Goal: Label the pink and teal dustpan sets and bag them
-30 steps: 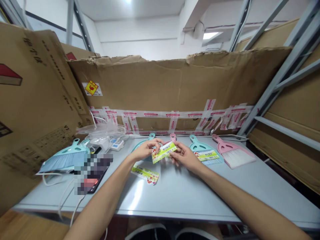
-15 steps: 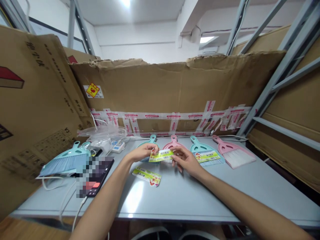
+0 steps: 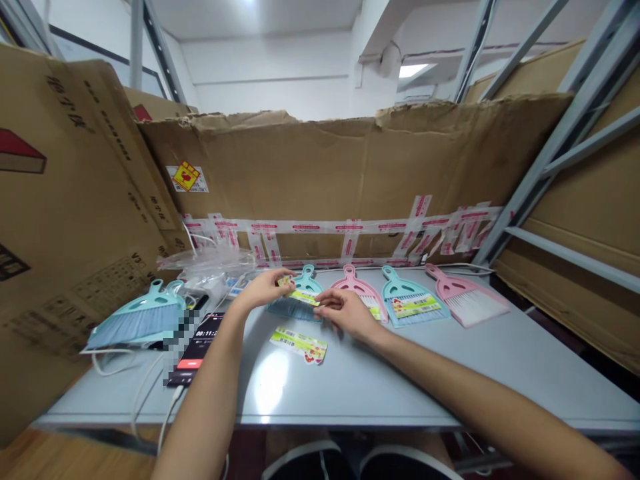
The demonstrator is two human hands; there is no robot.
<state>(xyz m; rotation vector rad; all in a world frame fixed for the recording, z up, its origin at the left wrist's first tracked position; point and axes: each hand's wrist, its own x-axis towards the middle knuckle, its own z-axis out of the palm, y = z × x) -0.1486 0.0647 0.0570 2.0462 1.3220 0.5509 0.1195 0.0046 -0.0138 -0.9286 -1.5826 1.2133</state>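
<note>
The left hand (image 3: 261, 289) had its grip closed on one end of a yellow-green label strip (image 3: 303, 297), which lay across a teal hand brush (image 3: 293, 309) on the grey bench (image 3: 400, 390). The right hand (image 3: 345, 313) was just beside the strip's other end with its fingers curled, and whether its grip was closed on anything could not be told. To the right of the grip lay a pink hand brush (image 3: 363, 290), a labelled teal hand brush (image 3: 407, 297) and another pink hand brush (image 3: 467, 303), while a loose label strip (image 3: 299, 345) lay just in front and a pale teal hand brush (image 3: 140, 320) and a partly blurred phone (image 3: 193, 350) lay to the left.
</note>
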